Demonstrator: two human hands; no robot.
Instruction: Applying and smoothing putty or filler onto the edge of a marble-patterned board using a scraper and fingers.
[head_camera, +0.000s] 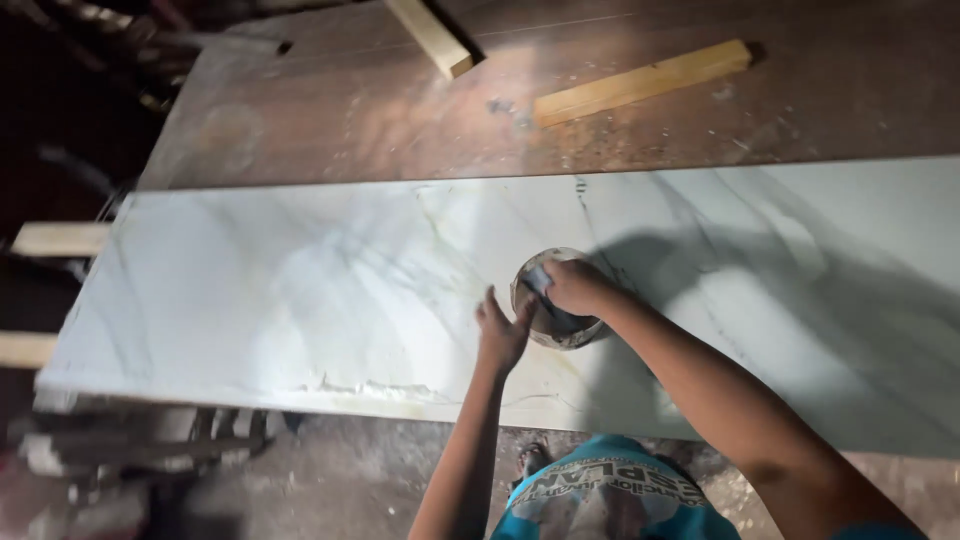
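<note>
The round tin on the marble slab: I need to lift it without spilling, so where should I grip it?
Probably the tin by its outer wall, from the left, where the left hand already touches it. It stands upright and open-topped, and the right hand fills the mouth.

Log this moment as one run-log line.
left hand: steadies small round container | right hand: reaches inside it, holding a small tool | surface: white marble slab

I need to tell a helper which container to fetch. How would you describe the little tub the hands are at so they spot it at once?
Start at the long white marbled slab lying in front of the brown board. Near its front edge, right of the middle, sits a small round tub, with the left hand steadying its side and the right hand reaching into it. It is the only container on the slab; the wooden strips lie on the board.
</note>
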